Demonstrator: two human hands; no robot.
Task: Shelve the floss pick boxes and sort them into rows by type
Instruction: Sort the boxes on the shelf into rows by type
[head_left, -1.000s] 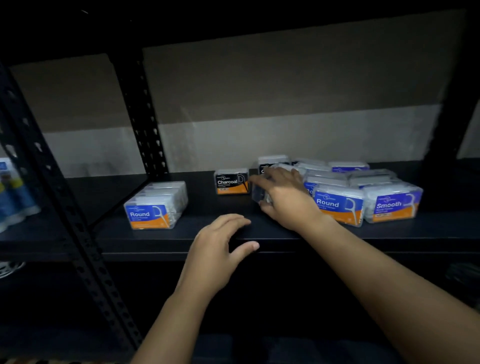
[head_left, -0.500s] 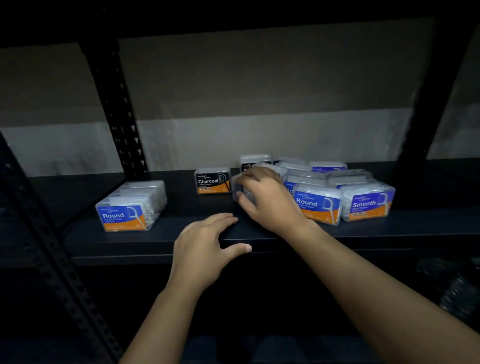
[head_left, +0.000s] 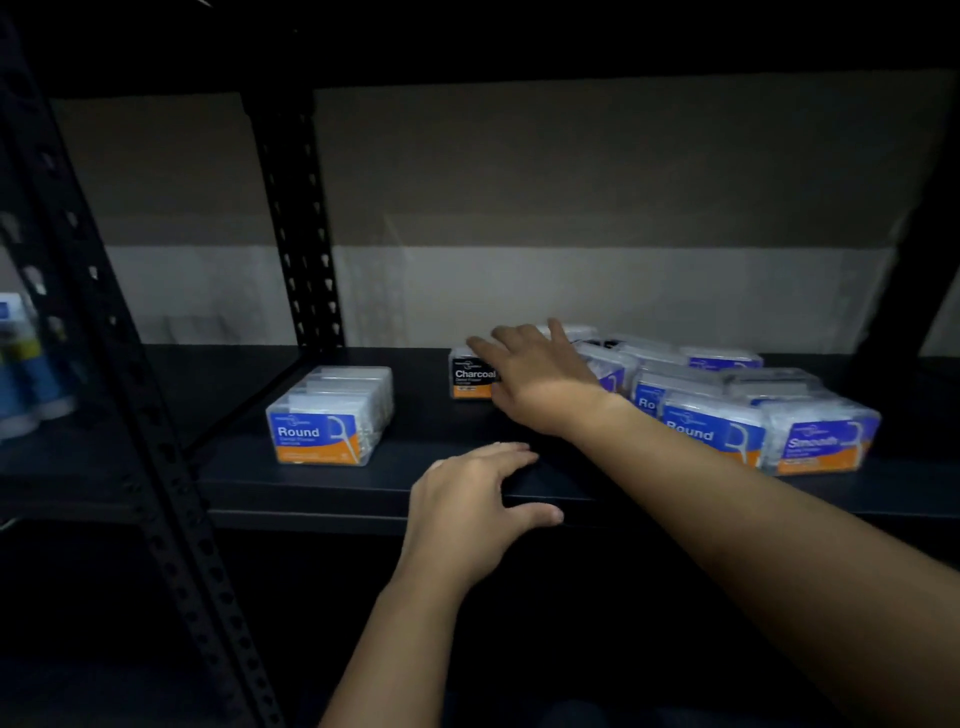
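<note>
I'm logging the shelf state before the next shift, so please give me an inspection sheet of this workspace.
Surface: dark shelf board, dimly lit.
Job's things: row of Round boxes lined front to back at left; Charcoal box upright mid-shelf; unsorted pile at right with Round and Smooth labels showing.
Clutter: nothing seen on this shelf.
Hands: left hand rests on the shelf's front edge, fingers relaxed; right hand reaches over beside the Charcoal box, fingers straight, holding nothing.
Cables: nothing seen.
Surroundings: black perforated uprights; pale wall behind; blurred blue and white containers on the neighbouring shelf at far left.
</note>
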